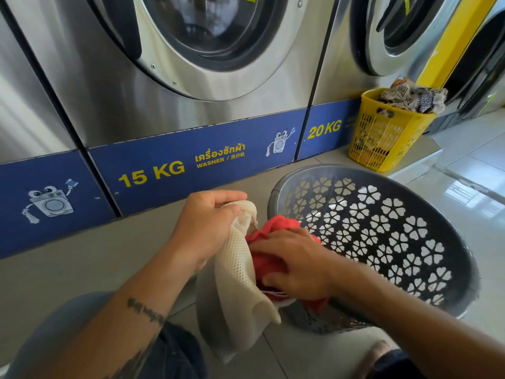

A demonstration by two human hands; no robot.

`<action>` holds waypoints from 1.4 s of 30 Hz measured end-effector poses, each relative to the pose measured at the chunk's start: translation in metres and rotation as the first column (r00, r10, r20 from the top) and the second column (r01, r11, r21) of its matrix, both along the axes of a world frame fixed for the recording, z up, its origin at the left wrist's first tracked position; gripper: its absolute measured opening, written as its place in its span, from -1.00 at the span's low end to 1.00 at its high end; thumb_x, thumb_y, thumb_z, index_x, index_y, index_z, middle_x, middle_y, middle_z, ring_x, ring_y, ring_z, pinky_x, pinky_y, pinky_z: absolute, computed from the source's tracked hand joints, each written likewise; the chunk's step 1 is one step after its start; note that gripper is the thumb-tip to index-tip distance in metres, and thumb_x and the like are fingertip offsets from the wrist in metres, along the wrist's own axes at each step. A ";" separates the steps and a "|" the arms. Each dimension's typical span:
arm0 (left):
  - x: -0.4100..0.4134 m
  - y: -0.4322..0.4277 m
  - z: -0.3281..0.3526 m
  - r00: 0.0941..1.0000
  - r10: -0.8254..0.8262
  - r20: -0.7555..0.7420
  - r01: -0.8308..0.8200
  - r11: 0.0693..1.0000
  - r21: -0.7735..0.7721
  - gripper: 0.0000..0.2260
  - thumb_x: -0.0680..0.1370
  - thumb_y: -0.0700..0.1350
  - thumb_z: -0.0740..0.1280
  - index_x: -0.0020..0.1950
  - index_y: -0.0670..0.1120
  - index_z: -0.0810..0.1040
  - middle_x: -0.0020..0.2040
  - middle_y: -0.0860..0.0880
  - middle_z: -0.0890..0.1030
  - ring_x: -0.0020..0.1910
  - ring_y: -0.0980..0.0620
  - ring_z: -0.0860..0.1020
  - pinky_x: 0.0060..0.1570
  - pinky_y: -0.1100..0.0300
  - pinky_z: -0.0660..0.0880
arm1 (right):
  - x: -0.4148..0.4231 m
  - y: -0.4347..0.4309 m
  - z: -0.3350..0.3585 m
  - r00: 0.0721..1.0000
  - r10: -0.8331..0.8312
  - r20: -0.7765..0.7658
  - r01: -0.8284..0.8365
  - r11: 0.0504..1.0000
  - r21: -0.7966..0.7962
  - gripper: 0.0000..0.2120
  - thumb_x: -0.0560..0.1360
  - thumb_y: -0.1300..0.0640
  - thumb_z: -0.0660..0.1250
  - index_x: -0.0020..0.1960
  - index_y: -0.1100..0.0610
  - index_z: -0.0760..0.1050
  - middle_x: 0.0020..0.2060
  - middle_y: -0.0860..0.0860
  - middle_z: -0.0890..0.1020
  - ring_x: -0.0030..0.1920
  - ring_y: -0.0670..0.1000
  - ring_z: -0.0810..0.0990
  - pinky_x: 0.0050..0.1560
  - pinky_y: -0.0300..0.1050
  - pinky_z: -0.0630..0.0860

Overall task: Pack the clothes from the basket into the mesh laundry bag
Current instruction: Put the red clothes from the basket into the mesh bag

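A cream mesh laundry bag (236,274) hangs in front of me, its mouth held up by my left hand (207,217), which is shut on the bag's top edge. My right hand (295,265) grips a red garment (269,231) and presses it against the bag's opening, beside the rim of a grey basket (382,231). The basket has flower-shaped cut-outs, stands on the floor at my right and is tilted toward me. Its inside wall shows; whether more clothes lie in it is hidden by my right arm.
A yellow basket (382,138) full of patterned cloth stands at the back right on the tiled floor. Steel washing machines (169,86) with blue base panels line the wall ahead. My knees show at the bottom edge.
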State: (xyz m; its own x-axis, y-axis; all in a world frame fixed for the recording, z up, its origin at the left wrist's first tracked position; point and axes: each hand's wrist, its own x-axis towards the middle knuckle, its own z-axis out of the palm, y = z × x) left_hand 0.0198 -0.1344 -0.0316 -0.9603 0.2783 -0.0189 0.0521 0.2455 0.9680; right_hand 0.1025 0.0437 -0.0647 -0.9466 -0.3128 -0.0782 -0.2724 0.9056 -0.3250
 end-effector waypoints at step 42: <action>-0.015 -0.078 -0.099 0.981 0.013 0.192 0.078 0.885 -0.458 -0.60 0.50 -0.28 0.25 0.24 0.04 0.63 0.29 0.01 0.58 0.24 -0.02 0.52 0.15 0.17 0.44 | 0.015 -0.113 -0.164 0.949 -0.164 0.270 0.179 0.983 -0.030 -0.38 0.58 -0.13 0.16 0.61 -0.11 0.10 0.60 -0.06 0.23 0.58 0.09 0.17 0.58 0.19 0.05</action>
